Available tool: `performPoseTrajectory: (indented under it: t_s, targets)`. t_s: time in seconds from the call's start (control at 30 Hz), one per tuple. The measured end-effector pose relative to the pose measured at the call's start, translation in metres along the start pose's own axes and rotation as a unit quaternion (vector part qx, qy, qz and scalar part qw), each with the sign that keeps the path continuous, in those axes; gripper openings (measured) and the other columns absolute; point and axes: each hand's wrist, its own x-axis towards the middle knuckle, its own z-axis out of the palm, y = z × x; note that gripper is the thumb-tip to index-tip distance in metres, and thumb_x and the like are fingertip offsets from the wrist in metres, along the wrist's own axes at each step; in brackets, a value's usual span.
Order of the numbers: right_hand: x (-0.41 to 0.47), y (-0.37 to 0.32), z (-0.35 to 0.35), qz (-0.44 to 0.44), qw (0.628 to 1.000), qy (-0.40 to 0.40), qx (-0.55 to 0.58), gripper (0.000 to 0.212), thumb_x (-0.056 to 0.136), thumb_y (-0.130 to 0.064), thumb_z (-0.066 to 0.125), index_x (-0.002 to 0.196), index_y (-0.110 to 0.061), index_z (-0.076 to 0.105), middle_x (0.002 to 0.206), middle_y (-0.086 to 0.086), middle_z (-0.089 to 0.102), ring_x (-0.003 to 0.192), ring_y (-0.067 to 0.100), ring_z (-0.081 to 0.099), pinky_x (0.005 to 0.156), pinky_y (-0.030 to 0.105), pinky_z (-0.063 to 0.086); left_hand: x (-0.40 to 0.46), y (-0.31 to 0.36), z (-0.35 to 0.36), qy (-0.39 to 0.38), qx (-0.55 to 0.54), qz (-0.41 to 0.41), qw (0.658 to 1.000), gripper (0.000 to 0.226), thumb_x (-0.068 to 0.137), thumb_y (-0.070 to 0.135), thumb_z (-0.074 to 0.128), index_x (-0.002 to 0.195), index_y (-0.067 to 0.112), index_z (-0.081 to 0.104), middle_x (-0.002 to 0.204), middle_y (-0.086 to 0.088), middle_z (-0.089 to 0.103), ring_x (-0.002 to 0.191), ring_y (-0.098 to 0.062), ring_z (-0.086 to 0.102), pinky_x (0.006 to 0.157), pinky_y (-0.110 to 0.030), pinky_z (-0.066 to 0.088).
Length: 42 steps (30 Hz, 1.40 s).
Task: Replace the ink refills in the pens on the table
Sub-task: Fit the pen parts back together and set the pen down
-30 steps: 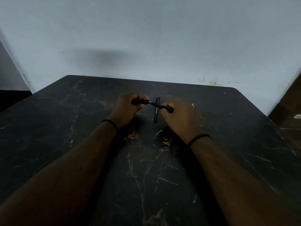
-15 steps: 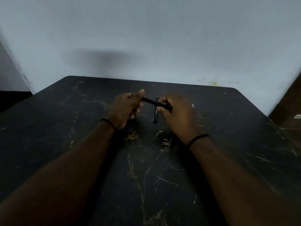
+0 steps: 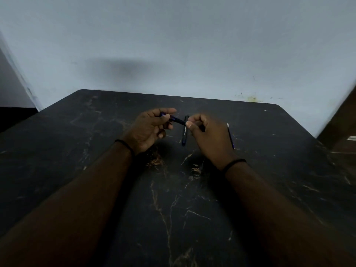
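The fingers of the left hand were curled around one end of a dark blue pen. The thumb lay on top and the fingertips pressed from below, so the hand was closed on it. The other fingers were bent in toward the palm.

The right hand pinched the other end of the same pen between the thumb and the first finger. The rest of its fingers were folded in. The pen stretched between the two hands, a little tilted, and it was up off the table.

A second pen lay flat on the table, just behind the gap between the hands. It pointed away from the person, and it had small white writing on its side. Nothing was touching it.

A thin refill lay on the table to the right of the right hand, close to it but apart. It had a pale tip at the far end.

Each wrist had a thin black band. The table was dark with light cracks like marble. A pale wall stood behind it.
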Motion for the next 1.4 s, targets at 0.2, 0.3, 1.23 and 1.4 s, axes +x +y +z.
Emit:
performPoseTrajectory:
  t_s: [0.2,0.3,1.23,1.4]
  targets:
    - [-0.002,-0.004,-0.002,0.006,1.000,0.009,0.003,0.013,0.090,-0.038,0.066,0.080,-0.043,0.060,0.081,-0.016,0.068,0.078,0.000,0.062,0.070,0.030,0.054,0.001,-0.002,-0.002,0.017,0.012,0.005,1.000,0.030,0.099,0.003,0.046,0.127,0.002,0.056,0.102,-0.006,0.073,0.065,-0.010,0.062,0.044,-0.018,0.036]
    - [-0.003,-0.006,-0.003,0.006,1.000,0.007,0.008,0.007,0.090,-0.036,0.067,0.086,-0.040,0.064,0.083,-0.014,0.069,0.079,0.002,0.063,0.073,0.031,0.055,0.003,-0.003,-0.001,0.022,0.011,0.007,1.000,0.025,0.100,0.006,0.046,0.122,0.005,0.060,0.104,-0.008,0.073,0.062,-0.009,0.063,0.042,-0.017,0.034]
    - [-0.009,-0.029,-0.010,0.034,0.993,-0.107,-0.028,0.029,0.105,-0.029,0.044,0.094,-0.015,0.067,0.072,-0.005,0.055,0.061,0.005,0.045,0.054,0.020,0.032,0.008,-0.009,-0.009,0.051,0.022,0.015,0.998,0.021,0.101,0.006,0.046,0.107,0.011,0.065,0.096,-0.008,0.075,0.049,-0.008,0.052,0.040,-0.019,0.038]
    - [-0.009,-0.028,-0.010,0.033,0.996,-0.079,-0.022,0.026,0.104,-0.024,0.048,0.096,-0.014,0.071,0.068,-0.008,0.053,0.061,0.005,0.046,0.051,0.013,0.032,0.010,-0.011,-0.006,0.056,0.021,0.025,0.998,0.019,0.100,0.005,0.048,0.105,0.010,0.066,0.092,-0.007,0.076,0.047,-0.007,0.050,0.040,-0.020,0.039]
